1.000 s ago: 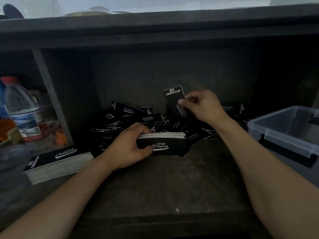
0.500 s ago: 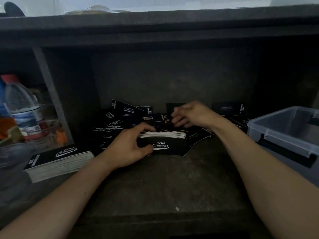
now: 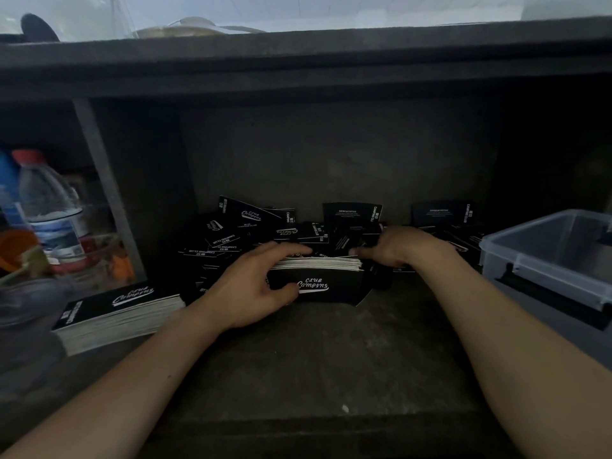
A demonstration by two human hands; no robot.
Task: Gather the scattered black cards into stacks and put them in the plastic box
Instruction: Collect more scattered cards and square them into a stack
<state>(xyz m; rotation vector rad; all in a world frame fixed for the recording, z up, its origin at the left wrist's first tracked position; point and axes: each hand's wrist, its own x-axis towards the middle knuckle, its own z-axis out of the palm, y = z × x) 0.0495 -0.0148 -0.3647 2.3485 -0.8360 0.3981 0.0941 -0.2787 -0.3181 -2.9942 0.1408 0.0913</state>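
Observation:
A bundle of black cards [image 3: 326, 286] stands on edge on the dark shelf, white card edges up. My left hand [image 3: 255, 286] grips its left end, thumb on the front face and fingers over the top. At the bundle's right end my right hand [image 3: 402, 248] rests with curled fingers touching the card edges. Behind both hands lies a scattered pile of black cards [image 3: 245, 226], some leaning on the back wall. A finished stack of cards [image 3: 116, 314] lies flat at the left. The clear plastic box [image 3: 549, 260] stands open at the right.
A water bottle [image 3: 49, 207] with a red cap and orange items stand in the left compartment behind a grey divider [image 3: 106, 190]. A dark shelf overhang [image 3: 304, 64] hangs above. The shelf floor [image 3: 318, 362] stretches between my forearms.
My right hand held a single card up a second ago, then lowered it onto the bundle and now rests at the bundle's right end. The left hand kept its grip.

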